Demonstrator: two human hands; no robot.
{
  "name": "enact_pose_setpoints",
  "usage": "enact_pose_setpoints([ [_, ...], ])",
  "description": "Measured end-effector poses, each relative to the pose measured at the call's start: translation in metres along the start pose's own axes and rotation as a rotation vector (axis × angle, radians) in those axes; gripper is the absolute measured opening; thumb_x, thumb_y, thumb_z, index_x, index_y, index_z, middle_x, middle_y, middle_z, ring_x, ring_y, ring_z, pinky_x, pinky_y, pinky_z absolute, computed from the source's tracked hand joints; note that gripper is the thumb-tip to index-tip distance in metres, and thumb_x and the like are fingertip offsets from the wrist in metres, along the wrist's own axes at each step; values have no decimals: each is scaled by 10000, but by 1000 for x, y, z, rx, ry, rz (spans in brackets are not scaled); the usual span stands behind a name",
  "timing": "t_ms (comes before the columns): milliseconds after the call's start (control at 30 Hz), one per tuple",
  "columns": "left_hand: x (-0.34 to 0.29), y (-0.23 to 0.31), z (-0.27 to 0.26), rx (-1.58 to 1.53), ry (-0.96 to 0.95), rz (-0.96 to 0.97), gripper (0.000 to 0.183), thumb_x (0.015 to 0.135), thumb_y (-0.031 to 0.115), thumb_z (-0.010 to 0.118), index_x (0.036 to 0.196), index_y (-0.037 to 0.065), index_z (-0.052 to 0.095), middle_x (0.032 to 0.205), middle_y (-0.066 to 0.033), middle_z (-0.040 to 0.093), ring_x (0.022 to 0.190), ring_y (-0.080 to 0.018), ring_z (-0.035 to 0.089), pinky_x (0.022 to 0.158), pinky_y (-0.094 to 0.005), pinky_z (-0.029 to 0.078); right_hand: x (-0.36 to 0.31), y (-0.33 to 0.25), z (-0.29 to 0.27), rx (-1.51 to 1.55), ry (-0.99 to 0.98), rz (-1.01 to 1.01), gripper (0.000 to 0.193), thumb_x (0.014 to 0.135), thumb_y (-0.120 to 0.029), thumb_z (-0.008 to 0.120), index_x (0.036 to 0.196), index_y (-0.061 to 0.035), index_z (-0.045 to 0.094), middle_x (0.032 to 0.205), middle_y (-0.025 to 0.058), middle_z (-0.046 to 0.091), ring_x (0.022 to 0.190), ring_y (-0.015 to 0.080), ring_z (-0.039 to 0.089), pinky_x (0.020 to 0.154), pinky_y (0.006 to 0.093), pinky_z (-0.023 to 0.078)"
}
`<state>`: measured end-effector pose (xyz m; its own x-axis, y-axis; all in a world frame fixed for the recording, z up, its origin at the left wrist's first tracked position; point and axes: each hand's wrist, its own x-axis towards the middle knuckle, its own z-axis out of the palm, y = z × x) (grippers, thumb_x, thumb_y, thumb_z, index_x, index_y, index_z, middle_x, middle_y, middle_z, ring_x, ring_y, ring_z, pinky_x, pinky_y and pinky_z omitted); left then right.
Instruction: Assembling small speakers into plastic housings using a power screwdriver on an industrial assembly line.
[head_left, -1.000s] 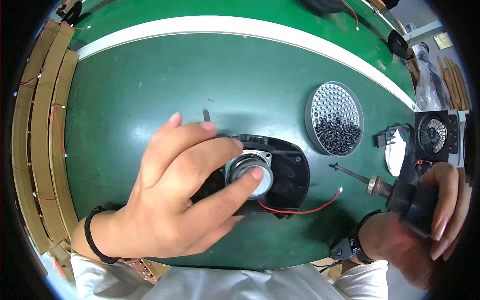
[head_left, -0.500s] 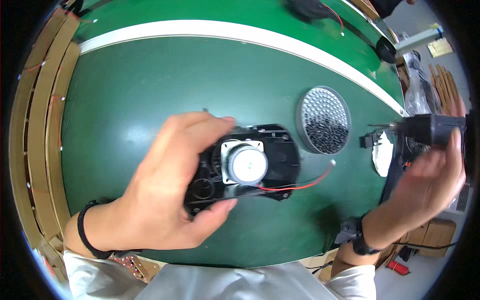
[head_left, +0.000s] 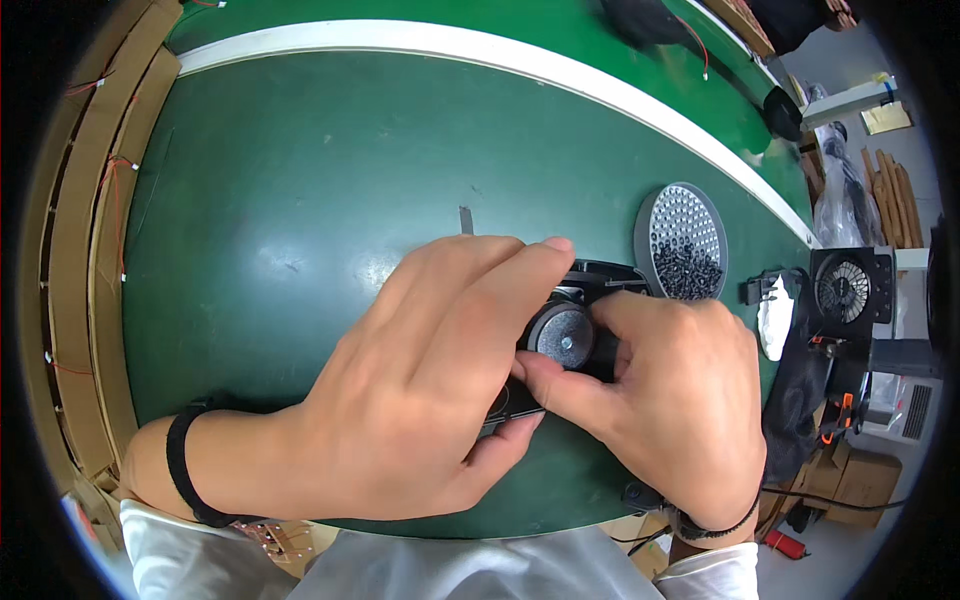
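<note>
A black plastic housing (head_left: pixel 606 276) is held over the green bench, with a round speaker (head_left: pixel 563 338) set in its middle, its dark disc-shaped back facing up. My left hand (head_left: pixel 430 370) wraps round the left side of the housing, thumb at the near edge and fingers over the far edge. From the right, my right hand (head_left: pixel 675 385) closes in, thumb and fingers round the speaker's round back. Much of the housing is hidden under both hands, and the speaker's wire does not show.
Beyond the right hand stands a round grey tray (head_left: pixel 683 225) of small black screws. Farther right are a crumpled white piece (head_left: pixel 774 318) and a black fan (head_left: pixel 843 290). Cardboard strips (head_left: pixel 80 270) line the left edge; a white rail (head_left: pixel 430 38) crosses the far side.
My right hand has come from a black tool at the far right to the speaker. The left hand still holds the housing, now farther right in the picture. The red wire is no longer visible.
</note>
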<state>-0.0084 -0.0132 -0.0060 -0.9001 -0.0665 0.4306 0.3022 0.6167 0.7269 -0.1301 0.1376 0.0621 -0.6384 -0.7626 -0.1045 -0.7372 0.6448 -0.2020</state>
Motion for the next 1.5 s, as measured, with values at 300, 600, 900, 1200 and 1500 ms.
enact_pose_setpoints([
  [300, 0, -3, 1, -35, -4, -17, 840, 671, 43, 794, 1410, -29, 402, 1322, -213, 520, 1208, -345, 525, 1026, -435, 444, 5, -3, 4, 151, 5, -22, 378, 655, -309, 863, 644, 7, 655, 506, 122, 552, 443, 279, 568, 456, 365, 438],
  [600, -1, -6, 3, -65, 0, 24, 721, 681, 55, 819, 1284, 2, 427, 1305, -278, 521, 1191, -374, 539, 1015, -466, 439, 3, -3, 9, 155, -14, -27, 389, 664, -305, 866, 668, 21, 654, 536, 140, 579, 469, 308, 591, 472, 381, 460],
  [900, 3, 1, -3, 21, -48, -10, 461, 684, 108, 797, 1125, 28, 688, 1311, -282, 519, 1156, -391, 564, 935, -437, 495, 3, 0, 8, 170, -39, -65, 354, 685, -248, 833, 666, 3, 584, 581, 164, 580, 536, 357, 606, 499, 410, 461],
  [1200, 3, 1, -1, 27, -31, 6, 431, 655, 88, 805, 1078, 31, 748, 1325, -272, 504, 1149, -385, 582, 922, -429, 530, 0, 1, 6, 204, -49, -58, 326, 723, -209, 826, 696, -3, 576, 602, 172, 580, 564, 376, 609, 518, 430, 467],
  [1500, 6, 3, -2, 92, -67, 8, 447, 645, 109, 804, 1081, 35, 742, 1327, -260, 536, 1138, -408, 589, 946, -470, 516, -2, 6, 1, 205, -61, -83, 311, 748, -236, 831, 816, 12, 657, 629, 160, 590, 583, 356, 613, 534, 410, 470],
])
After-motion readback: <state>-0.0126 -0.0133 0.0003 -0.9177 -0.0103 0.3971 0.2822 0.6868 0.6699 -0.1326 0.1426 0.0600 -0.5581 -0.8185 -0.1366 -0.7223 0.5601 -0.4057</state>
